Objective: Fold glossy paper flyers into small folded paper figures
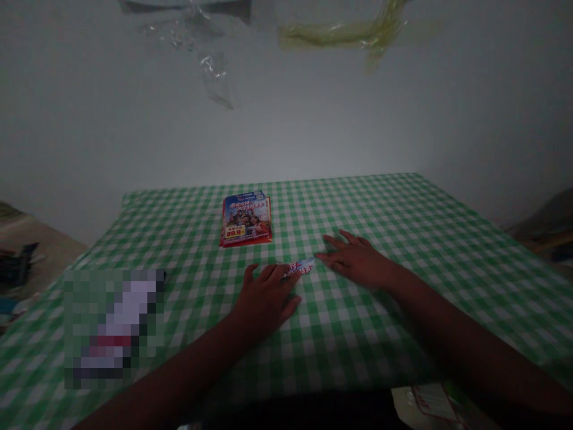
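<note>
A small folded piece of printed paper (301, 268) lies on the green-and-white checked tablecloth (403, 227). My left hand (265, 300) lies flat on the cloth with its fingers stretched out, the fingertips pressing on the paper's left end. My right hand (356, 260) also rests flat with fingers spread, its fingertips touching the paper's right end. Neither hand grips anything. Farther back on the table a stack of colourful printed leaflets (246, 219) lies apart from both hands.
A blurred-out object (114, 325) lies on the table's left part. A plain grey wall stands behind the table, with clear and yellowish tape (340, 33) stuck high on it. Clutter shows at the far left and right edges, and paper (430, 403) below the front edge.
</note>
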The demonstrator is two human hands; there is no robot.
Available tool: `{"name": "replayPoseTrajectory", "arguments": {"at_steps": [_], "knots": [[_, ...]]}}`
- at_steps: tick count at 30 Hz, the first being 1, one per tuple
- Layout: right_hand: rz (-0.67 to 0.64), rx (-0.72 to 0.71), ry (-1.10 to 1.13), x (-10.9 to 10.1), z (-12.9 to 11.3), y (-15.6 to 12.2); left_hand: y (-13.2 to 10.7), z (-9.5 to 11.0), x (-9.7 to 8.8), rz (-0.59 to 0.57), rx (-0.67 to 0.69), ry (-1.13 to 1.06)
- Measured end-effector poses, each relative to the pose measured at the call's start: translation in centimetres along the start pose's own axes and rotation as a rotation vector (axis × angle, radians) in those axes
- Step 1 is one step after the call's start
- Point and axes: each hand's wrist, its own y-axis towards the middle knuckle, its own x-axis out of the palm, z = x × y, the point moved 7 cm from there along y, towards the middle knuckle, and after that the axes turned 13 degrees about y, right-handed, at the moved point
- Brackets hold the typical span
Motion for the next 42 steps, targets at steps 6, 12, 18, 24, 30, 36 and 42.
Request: {"name": "replayPoseTrajectory", "arguments": {"at_steps": [6, 12, 18, 24, 30, 36, 42], "knots": [[0.213, -0.095, 0.017, -0.5, -1.8, 0.5, 0.0, -0.2, 0.5, -0.005, 0.023, -0.048], [0.109, -0.509, 0.207, 1.1, -7.1, 0.0, 0.7, -0.9, 1.2, -0.04, 0.052, -0.11], [0.07, -0.442, 0.18, 1.9, -6.8, -0.1, 1.0, -3.1, 0.9, -0.069, -0.039, -0.117], [0.12, -0.398, 0.14, 1.8, -6.6, 0.3, 1.1, -5.5, 0.0, 0.018, -0.212, -0.026], [0.233, -0.171, 0.007, 1.5, -3.2, 1.3, 1.3, -9.9, 1.3, 0.04, -0.398, 0.058], [0.329, -0.026, -0.028, 1.3, -0.7, 1.5, 1.4, -12.0, 3.6, -0.104, -0.441, 0.022], [0.339, -0.16, -0.022, 0.9, -2.6, 1.0, 1.3, -11.4, 3.1, -0.14, -0.412, 0.01]]}}
